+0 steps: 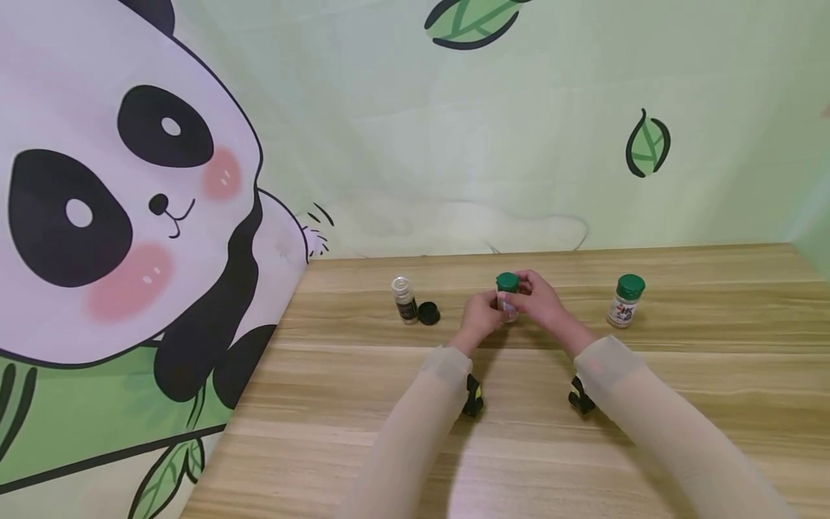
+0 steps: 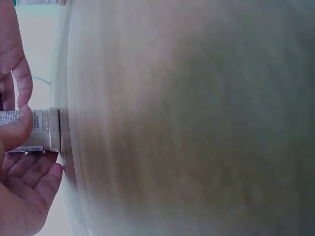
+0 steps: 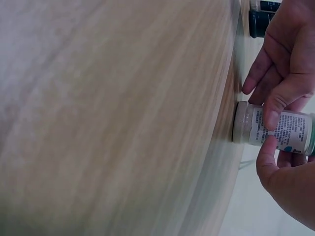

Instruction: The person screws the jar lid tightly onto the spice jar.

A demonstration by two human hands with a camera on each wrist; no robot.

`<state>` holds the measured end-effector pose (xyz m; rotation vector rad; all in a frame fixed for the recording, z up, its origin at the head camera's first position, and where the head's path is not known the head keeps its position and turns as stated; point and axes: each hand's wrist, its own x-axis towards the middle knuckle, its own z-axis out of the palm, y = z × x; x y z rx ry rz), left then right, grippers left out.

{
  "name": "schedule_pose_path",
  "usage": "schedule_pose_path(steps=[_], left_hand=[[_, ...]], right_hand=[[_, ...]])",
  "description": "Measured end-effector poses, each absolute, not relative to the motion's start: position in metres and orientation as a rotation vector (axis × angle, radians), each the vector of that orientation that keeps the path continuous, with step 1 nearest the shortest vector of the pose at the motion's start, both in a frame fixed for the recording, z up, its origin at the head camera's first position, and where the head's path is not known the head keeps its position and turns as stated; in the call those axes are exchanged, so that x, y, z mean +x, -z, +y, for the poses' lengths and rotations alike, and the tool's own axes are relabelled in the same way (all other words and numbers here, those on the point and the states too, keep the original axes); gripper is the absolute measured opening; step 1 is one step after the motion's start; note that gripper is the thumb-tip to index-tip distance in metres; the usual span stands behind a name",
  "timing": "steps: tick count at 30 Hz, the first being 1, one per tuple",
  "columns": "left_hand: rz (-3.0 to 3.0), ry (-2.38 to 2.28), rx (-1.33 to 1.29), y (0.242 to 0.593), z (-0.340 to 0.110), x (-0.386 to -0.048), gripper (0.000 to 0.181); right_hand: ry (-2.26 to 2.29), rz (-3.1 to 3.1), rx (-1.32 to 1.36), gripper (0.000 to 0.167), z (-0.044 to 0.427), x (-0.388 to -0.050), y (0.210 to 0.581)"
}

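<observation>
Both hands hold one small clear jar with a green lid (image 1: 508, 282), upright on the wooden table near its middle. The left hand (image 1: 480, 316) grips its lower left side; in the left wrist view that hand (image 2: 24, 191) has its thumb across the label. On the other side, the right hand (image 1: 540, 301) has thumb and fingers around the upper part. In the right wrist view the jar's printed label (image 3: 280, 129) shows between the right hand (image 3: 290, 64) and the left hand's thumb. The jar's base (image 2: 54, 130) is at the table surface.
An uncapped clear jar with a black label (image 1: 405, 299) stands left of the hands, a black lid (image 1: 429, 313) beside it. Another green-lidded jar (image 1: 625, 301) stands to the right. Behind the table (image 1: 324, 389) hangs a cloth with a panda and leaves. Both wrists wear black devices.
</observation>
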<state>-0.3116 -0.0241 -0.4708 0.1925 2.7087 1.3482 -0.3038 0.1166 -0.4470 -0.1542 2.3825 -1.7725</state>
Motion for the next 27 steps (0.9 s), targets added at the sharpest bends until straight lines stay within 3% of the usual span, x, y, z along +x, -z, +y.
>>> schedule_pose_path(steps=[13,27], left_hand=[[2.714,-1.345,0.211,0.471,-0.024,-0.310,0.029],[2.708,-1.338,0.195,0.470,-0.022,-0.309,0.033]], right_hand=[[1.660,2.250,-0.305,0.066,0.131,-0.313,0.443],[1.641,2.234,-0.285,0.056,0.134,-0.312,0.441]])
